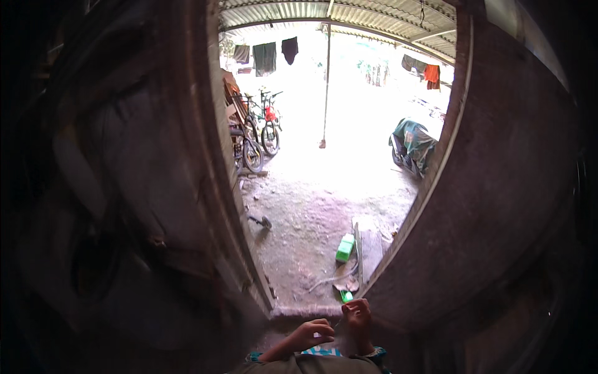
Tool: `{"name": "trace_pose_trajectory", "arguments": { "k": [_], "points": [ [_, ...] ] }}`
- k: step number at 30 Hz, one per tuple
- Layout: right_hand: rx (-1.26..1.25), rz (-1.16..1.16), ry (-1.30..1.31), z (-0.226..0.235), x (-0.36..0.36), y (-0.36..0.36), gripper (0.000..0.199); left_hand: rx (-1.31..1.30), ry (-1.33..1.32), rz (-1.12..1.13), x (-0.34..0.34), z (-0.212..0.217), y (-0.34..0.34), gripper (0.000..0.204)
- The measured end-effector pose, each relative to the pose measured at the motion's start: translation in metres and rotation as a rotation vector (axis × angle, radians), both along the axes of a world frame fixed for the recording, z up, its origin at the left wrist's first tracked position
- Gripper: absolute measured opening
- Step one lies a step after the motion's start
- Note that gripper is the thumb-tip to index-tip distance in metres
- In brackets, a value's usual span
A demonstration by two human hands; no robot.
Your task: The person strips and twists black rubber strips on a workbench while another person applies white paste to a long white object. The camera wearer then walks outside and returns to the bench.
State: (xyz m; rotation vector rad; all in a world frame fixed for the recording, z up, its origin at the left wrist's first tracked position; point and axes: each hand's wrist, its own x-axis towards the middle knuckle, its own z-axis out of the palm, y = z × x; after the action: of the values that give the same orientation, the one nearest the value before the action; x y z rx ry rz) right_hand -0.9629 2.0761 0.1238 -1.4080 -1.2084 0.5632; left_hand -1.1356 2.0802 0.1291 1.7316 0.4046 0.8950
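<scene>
Both hands are raised in front of my body, close together at the lower edge of the view. My left hand (pixel 309 335) has its fingers curled in toward the thumb, and a small pale spot shows between them. Just to its right and slightly higher, my right hand (pixel 357 316) is closed with the fingers bent over. Whatever the fingers hold, if anything, is too small and dark to make out. Patterned cuffs show at both wrists. Beyond the right hand, on the ground, lies a small bright green object (pixel 347 297).
A dark doorway frames me, with a door panel (pixel 498 187) on the right. Outside are a green container (pixel 345 248), a board (pixel 369 246), a bicycle (pixel 270 134), a covered motorbike (pixel 412 142) and a thin roof post (pixel 327 87). Laundry (pixel 265 59) hangs under the metal roof.
</scene>
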Motion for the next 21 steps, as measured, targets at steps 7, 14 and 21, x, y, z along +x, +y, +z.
{"name": "trace_pose_trajectory", "arguments": {
  "k": [7,14,21],
  "points": [
    [0.193,0.303,-0.107,0.045,0.013,0.198,0.014,0.042,0.101,0.152,0.011,0.049,0.170,0.012],
    [0.043,0.539,-0.043,0.029,0.042,0.319,0.011,-0.449,0.068,0.457,-0.010,0.013,0.292,0.011],
    [-0.313,0.664,0.250,-0.002,0.054,0.452,0.019,-0.585,-0.088,0.501,0.004,-0.055,0.474,0.008]
  ]
}}
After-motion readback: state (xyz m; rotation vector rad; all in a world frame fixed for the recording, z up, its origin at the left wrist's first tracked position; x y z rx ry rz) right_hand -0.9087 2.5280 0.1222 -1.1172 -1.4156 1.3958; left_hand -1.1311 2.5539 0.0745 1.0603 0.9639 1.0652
